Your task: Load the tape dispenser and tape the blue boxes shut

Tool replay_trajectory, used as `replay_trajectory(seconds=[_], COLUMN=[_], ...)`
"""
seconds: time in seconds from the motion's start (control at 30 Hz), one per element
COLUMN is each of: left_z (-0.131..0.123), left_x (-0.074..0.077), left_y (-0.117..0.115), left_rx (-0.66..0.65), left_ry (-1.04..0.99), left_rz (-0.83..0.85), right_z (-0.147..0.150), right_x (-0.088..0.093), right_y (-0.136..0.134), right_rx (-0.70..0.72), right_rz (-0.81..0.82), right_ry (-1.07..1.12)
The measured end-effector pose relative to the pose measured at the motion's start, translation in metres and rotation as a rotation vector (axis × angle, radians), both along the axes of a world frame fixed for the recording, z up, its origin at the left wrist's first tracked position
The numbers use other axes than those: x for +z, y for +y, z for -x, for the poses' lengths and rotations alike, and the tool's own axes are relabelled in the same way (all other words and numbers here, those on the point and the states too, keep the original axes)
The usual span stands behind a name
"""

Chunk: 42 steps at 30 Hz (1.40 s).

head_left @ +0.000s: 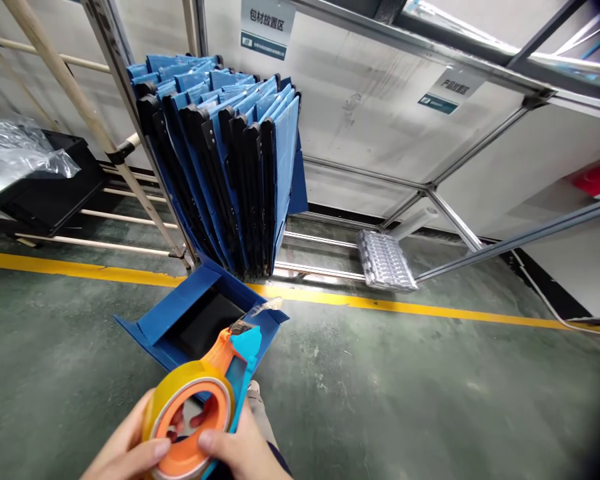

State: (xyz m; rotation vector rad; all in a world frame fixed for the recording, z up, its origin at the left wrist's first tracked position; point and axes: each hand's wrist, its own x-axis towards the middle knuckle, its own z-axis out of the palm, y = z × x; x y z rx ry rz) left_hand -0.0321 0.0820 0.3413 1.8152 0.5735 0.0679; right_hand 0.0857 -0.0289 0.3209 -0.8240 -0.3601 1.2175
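Note:
A tape dispenser with an orange hub and blue frame is held up in front of me, a roll of yellowish tape mounted on it. My left hand grips the roll from the left, its thumb on the hub. On the right side, my right hand is closed around the dispenser, thumb pressed on the orange hub. A loose strip of tape sticks out past the blade end. Below and beyond the dispenser, a blue box with opened flaps and a dark inside sits on the floor.
Folded blue sheets with black edges stand packed upright in a metal-framed rack. A stack of clear plastic trays rests on its lower rails. Plastic film lies over a black bin at left. A yellow line crosses the green floor.

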Motion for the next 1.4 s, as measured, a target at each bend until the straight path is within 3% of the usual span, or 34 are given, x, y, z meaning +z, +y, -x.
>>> replay_trajectory(seconds=[0.07,0.13,0.2,0.27,0.33,0.43,0.53,0.63,0.9,1.03,1.23,1.4], left_z=[0.002,0.005,0.006,0.002,-0.005,-0.018,-0.026,-0.028,-0.023,-0.023,-0.022,-0.005], left_x=[-0.023,-0.04,-0.045,-0.033,-0.009,0.029,0.049,0.055,0.064,0.067,0.071,0.081], left_y=[-0.013,-0.021,-0.018,-0.001,0.022,0.052,0.065,0.069,0.071,0.068,0.06,0.061], left_rx=[0.087,0.075,-0.036,-0.077,0.03,0.106,0.037,-0.037,-0.343,-0.336,-0.295,-0.296], left_ry=[0.016,0.058,0.141,0.253,0.301,0.093,0.065,0.168,0.396,0.449,0.368,0.366], left_rz=[0.249,0.22,0.23,0.387,0.667,1.055,1.191,1.152,0.653,0.565,0.394,0.402], right_z=[-0.001,-0.009,-0.021,-0.034,-0.045,-0.059,-0.067,-0.072,-0.077,-0.077,-0.075,-0.066], right_x=[-0.001,-0.003,-0.001,0.007,0.02,0.041,0.059,0.074,0.106,0.117,0.126,0.13], right_y=[0.001,-0.004,-0.013,-0.022,-0.029,-0.036,-0.041,-0.045,-0.048,-0.044,-0.044,-0.053], right_rx=[-0.122,-0.141,-0.109,-0.079,-0.032,0.126,0.228,0.259,0.351,0.449,0.511,0.479], right_rz=[-0.005,0.076,0.221,0.395,0.499,0.508,0.481,0.436,0.39,0.41,0.446,0.737], right_ry=[0.002,-0.041,-0.21,-0.55,-0.953,-1.46,-1.759,-1.882,-2.058,-2.107,-2.099,-1.868])
